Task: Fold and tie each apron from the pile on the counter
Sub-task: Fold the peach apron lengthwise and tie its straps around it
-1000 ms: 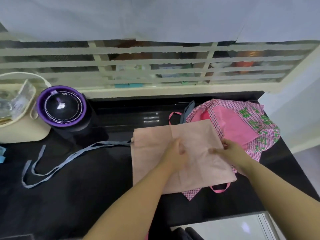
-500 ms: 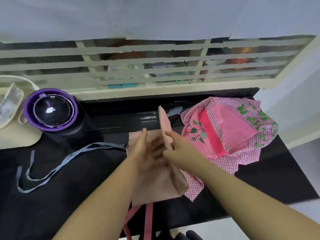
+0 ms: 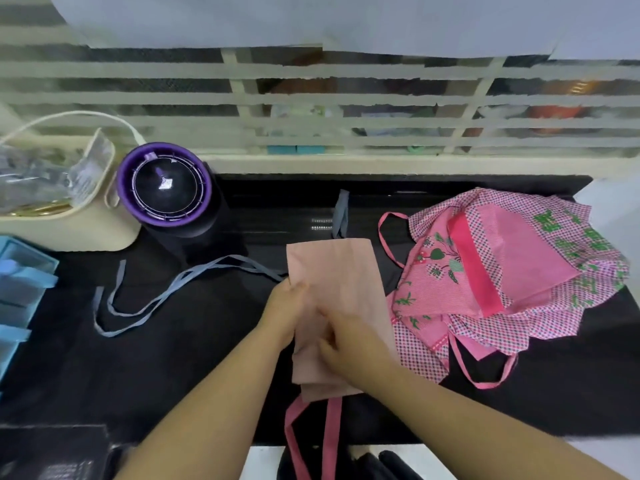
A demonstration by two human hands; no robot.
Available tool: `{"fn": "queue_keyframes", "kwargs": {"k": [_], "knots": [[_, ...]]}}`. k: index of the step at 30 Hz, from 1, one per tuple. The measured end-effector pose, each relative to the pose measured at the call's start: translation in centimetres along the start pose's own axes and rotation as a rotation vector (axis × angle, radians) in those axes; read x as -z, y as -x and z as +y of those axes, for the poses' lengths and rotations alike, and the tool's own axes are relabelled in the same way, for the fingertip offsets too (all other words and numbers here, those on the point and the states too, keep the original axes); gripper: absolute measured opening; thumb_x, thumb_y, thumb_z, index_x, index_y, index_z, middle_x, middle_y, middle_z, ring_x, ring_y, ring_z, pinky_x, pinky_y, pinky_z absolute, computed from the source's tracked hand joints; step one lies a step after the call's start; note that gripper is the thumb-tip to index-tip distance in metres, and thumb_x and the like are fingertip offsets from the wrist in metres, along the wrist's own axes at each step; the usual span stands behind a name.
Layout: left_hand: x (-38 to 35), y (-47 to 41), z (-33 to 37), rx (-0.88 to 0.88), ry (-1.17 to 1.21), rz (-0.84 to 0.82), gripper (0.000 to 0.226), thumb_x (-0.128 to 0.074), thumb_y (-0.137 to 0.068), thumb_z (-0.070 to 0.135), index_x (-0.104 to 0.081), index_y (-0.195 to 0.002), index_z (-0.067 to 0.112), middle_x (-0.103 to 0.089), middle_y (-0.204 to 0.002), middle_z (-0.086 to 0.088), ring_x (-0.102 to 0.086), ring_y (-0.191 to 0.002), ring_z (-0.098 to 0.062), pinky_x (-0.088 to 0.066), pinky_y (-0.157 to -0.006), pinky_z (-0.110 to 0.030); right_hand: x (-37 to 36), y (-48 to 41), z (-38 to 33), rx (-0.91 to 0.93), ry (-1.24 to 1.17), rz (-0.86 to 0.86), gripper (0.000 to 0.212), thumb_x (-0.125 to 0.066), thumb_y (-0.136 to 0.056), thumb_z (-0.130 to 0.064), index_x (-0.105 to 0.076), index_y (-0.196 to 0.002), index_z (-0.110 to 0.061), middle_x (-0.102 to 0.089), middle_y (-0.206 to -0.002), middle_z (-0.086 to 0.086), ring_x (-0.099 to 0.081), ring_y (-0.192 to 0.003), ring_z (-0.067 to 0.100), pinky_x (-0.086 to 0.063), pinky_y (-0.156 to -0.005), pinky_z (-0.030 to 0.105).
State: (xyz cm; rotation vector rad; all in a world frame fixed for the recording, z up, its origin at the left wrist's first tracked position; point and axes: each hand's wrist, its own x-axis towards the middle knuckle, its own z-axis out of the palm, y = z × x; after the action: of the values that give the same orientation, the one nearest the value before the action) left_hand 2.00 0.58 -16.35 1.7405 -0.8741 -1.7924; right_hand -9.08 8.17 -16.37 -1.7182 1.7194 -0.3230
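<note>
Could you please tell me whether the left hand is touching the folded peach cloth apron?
Touching: the head view shows the left hand resting on the left edge of the folded peach cloth apron.

Even, soft light; mild overall blur, with wide-angle bending at edges.
</note>
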Motion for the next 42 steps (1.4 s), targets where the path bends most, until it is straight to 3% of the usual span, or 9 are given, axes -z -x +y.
{"fn": "queue_keyframes", "kwargs": {"k": [8,14,19,27,31,33,37,39,42], "knots": [[-0.8,0.3,-0.7,-0.001,-0.02,0.054,0.03,-0.042,-0.085,-0.002,-0.065,-0.095,0.014,-0.071,-0.097,-0.013,-0.067,-0.091,-0.032,-0.054,-0.084,-0.046,-0.2,4.0,5.7,0.314,0.406,0.061,0.086,-0.042,-0.078,-0.077,-0.031,-0.148,-0.028,-0.025,-0.156,0.007,-0.009,-0.146,0.026,-0.005,-0.113,0.06],[-1.2,1.0,-0.3,-0.017,0.009,0.077,0.033,-0.04,-0.09,-0.005,-0.06,-0.084,0.02,-0.068,-0.086,-0.006,-0.063,-0.081,-0.023,-0.053,-0.079,-0.038,-1.6,3.8,5.8,0.537,0.533,0.117,0.058,-0.046,-0.078,-0.034,-0.05,-0.135,-0.02,-0.054,-0.137,0.002,-0.052,-0.125,0.026,-0.021,-0.11,0.046],[-1.1,1.2,-0.5,-0.058,-0.001,0.036,0.032,-0.041,-0.088,-0.006,-0.065,-0.094,0.015,-0.071,-0.094,-0.008,-0.066,-0.087,-0.023,-0.054,-0.078,-0.036,-1.4,4.5,7.2,0.63,0.519,0.218,0.049,-0.042,-0.083,-0.016,-0.048,-0.132,-0.016,-0.06,-0.131,0.001,-0.051,-0.123,0.022,-0.027,-0.105,0.052],[-1.8,1.5,-0.1,-0.086,-0.19,0.106,0.045,-0.043,-0.091,0.006,-0.034,-0.133,0.02,-0.054,-0.117,-0.001,-0.056,-0.101,-0.018,-0.048,-0.088,-0.036,-2.8,4.6,7.2,0.492,0.735,0.068,0.058,-0.043,-0.083,-0.032,-0.039,-0.14,-0.032,-0.042,-0.147,0.0,-0.042,-0.132,0.03,-0.026,-0.096,0.074],[-2.3,2.8,-1.1,-0.662,-0.81,0.414,0.066,-0.056,-0.089,0.005,-0.026,-0.147,0.011,-0.03,-0.144,-0.013,-0.04,-0.128,-0.028,-0.042,-0.103,-0.039,-2.6,4.9,6.9,0.479,0.676,0.023,0.051,-0.037,-0.095,-0.047,-0.039,-0.143,-0.031,-0.037,-0.151,0.0,-0.038,-0.137,0.031,-0.016,-0.096,0.069],[-2.4,2.7,-2.3,-0.818,-1.241,0.256,0.064,-0.06,-0.089,0.015,-0.032,-0.146,0.007,-0.032,-0.148,-0.02,-0.046,-0.128,-0.032,-0.038,-0.108,-0.049,-2.2,5.1,6.6,0.45,0.629,-0.004,0.053,-0.027,-0.098,-0.055,-0.036,-0.145,-0.03,-0.035,-0.152,-0.001,-0.031,-0.141,0.029,-0.012,-0.099,0.068],[-1.1,1.1,-4.9,-0.636,-1.575,-0.095,0.064,0.0,-0.096,0.053,0.013,-0.151,0.022,0.031,-0.154,-0.005,0.022,-0.144,-0.027,0.016,-0.113,-0.048,-1.2,5.5,6.8,0.46,0.376,0.061,0.041,-0.043,-0.094,-0.041,-0.052,-0.131,-0.024,-0.047,-0.14,-0.004,-0.034,-0.134,0.018,-0.013,-0.107,0.055],[-0.8,0.3,-5.6,-0.656,-1.58,-0.107,0.089,0.03,-0.072,0.068,0.018,-0.15,0.025,0.037,-0.149,0.0,0.032,-0.139,-0.023,0.023,-0.108,-0.046,-0.4,4.6,7.3,0.286,0.153,0.255,0.037,-0.052,-0.09,-0.028,-0.055,-0.126,-0.02,-0.047,-0.135,0.001,-0.038,-0.127,0.016,-0.026,-0.108,0.042],[-1.1,0.3,-5.6,-0.647,-1.588,-0.109,0.084,0.023,-0.072,0.065,0.02,-0.148,0.029,0.035,-0.152,-0.001,0.031,-0.141,-0.023,0.025,-0.108,-0.047,2.0,2.0,6.5,-0.115,-0.139,0.429,0.049,-0.065,-0.086,-0.02,-0.05,-0.131,-0.012,-0.052,-0.127,0.005,-0.045,-0.118,0.018,-0.037,-0.103,0.033]]}}
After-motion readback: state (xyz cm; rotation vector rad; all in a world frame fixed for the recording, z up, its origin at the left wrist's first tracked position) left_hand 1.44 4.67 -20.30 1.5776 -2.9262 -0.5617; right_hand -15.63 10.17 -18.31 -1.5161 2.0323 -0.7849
